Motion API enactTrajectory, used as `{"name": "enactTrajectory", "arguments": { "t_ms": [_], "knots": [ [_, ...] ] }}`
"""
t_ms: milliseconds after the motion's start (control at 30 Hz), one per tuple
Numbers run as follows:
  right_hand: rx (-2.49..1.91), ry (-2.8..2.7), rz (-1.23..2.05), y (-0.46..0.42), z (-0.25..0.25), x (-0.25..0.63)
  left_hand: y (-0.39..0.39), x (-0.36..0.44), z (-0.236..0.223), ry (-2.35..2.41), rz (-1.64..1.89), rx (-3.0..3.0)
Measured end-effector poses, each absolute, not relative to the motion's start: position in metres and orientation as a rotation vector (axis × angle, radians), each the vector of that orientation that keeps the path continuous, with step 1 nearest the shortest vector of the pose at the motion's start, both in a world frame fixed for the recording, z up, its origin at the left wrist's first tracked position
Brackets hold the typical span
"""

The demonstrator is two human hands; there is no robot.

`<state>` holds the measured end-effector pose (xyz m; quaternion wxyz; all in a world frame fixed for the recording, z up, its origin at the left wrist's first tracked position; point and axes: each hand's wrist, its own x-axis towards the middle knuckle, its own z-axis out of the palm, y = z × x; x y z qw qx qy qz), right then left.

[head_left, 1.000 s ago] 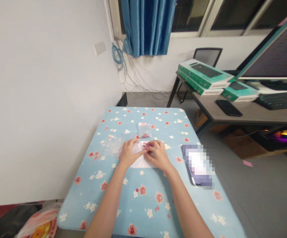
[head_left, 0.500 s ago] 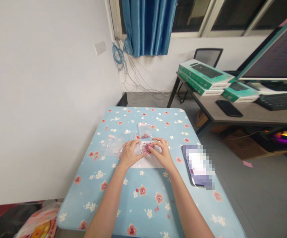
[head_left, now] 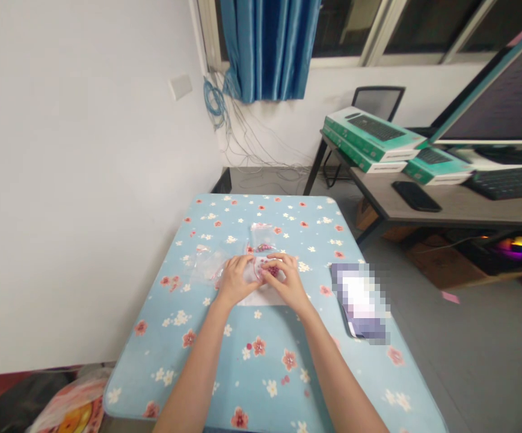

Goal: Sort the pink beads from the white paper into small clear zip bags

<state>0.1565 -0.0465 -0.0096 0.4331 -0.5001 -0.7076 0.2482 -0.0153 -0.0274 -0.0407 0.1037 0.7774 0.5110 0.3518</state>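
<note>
One patterned plastic bag (head_left: 74, 406) sits in the lower left corner of the frame. At lower centre, two forearms reach over one blue flowered table (head_left: 261, 385). The right-hand device (head_left: 355, 331), a single one, lies on it, partly pixelated. Near the middle, the left hand (head_left: 235, 281) lies with thumb and fingers apart on one white sheet (head_left: 265, 297); the right hand (head_left: 289, 282) curls its thumb and fingers over red beads (head_left: 273, 272), too small to count, on that sheet. Whether either hand grips anything, I cannot tell. Just beyond is one small clear bag (head_left: 263, 233) with beads inside. At upper right, three green keyboard boxes (head_left: 373, 133) and one black phone (head_left: 417, 196) rest on one desk (head_left: 391, 207); one blue curtain (head_left: 267, 51) hangs at top centre.
</note>
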Motion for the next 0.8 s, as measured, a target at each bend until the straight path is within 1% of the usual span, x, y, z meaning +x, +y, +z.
{"name": "enactTrajectory", "arguments": {
  "t_ms": [233,533,800],
  "knots": [
    [-1.335,-1.715,0.557,-0.043,-0.011,0.169,-0.028,-0.016,-0.04,1.502,1.082,2.23],
    [-1.44,-2.016,0.371,-0.041,-0.027,0.183,-0.027,-0.016,-0.039,1.512,1.101,2.201],
    [-1.471,-2.065,0.346,-0.042,-0.027,0.18,-0.028,-0.016,-0.039,1.503,1.106,2.204]
  ]
}}
